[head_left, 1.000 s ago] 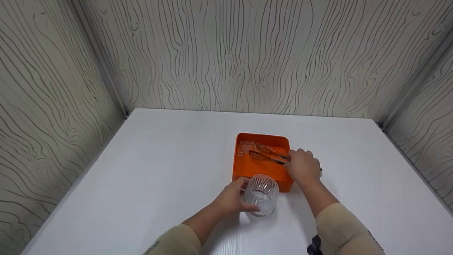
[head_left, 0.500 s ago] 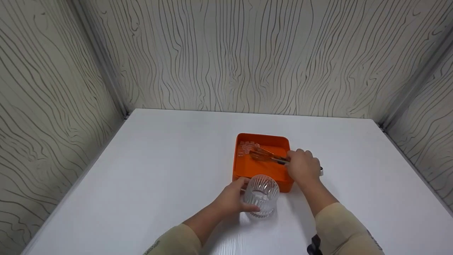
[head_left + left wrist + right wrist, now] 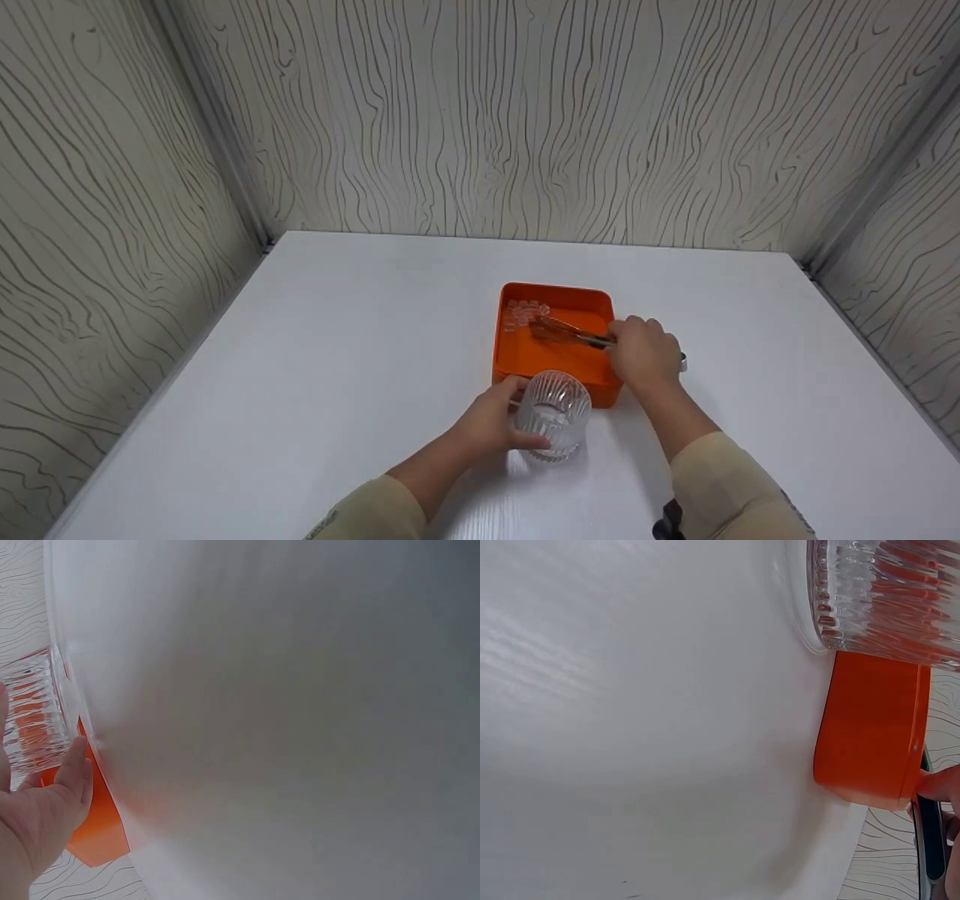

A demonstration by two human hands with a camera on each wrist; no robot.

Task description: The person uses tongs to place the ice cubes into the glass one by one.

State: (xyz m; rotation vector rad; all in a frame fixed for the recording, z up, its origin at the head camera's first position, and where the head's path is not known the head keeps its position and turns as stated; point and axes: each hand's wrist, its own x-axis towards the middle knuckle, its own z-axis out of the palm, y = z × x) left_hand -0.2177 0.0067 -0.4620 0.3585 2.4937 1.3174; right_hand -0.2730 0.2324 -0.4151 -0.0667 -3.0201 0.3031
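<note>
At 8 o'clock the left hand [image 3: 43,811] holds a ribbed glass [image 3: 36,712] at 9, an orange box [image 3: 103,829] behind them; white table [image 3: 285,720] stretches to 3.

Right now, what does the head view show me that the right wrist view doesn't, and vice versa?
Only the head view shows the clear pieces in the far left corner of the orange box, the tong tips near them, and the left hand holding the ribbed glass.

Only the right wrist view shows a fingertip on the dark handle strip, which the back of the right hand covers from above.

Both share the box, the glass, and parts of the tongs and right hand.
</note>
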